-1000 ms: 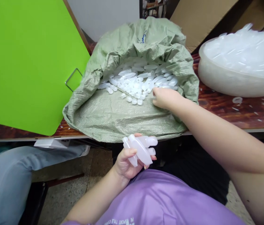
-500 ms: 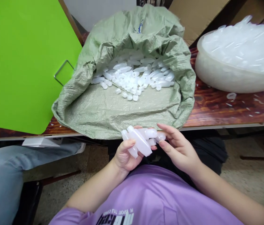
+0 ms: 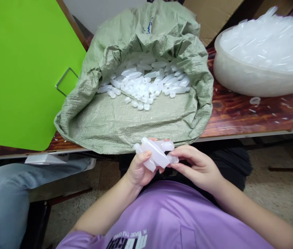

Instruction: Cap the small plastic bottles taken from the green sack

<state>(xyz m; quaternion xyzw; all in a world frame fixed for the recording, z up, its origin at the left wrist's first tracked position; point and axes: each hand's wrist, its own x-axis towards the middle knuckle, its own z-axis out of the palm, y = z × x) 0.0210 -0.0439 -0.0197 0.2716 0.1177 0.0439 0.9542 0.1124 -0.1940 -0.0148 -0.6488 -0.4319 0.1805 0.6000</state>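
Observation:
In front of my shirt, my left hand [image 3: 140,171] is closed around several translucent white plastic bottles [image 3: 157,154], its thumb lying across them. From the right, my right hand [image 3: 201,166] pinches a clear, ridged plastic end piece [image 3: 173,159] beside the bundle. Whether that piece is joined to one of the bottles I cannot tell. Just beyond both hands lies the open mouth of a pale green woven sack [image 3: 125,121]. Inside it is a heap of similar white bottles and small white caps [image 3: 143,88].
A large translucent tub [image 3: 255,83], heaped with white plastic pieces, stands on the wooden table [image 3: 245,117] at right. White scraps [image 3: 255,100] lie near it. A bright green board [image 3: 27,69] with a metal handle is at left. Another person's jeans-clad leg [image 3: 3,197] shows at lower left.
My right hand has moved slightly down and left, its fingers now closed on the ridged piece. That piece sits lower, against the bottles. The view has shifted a little.

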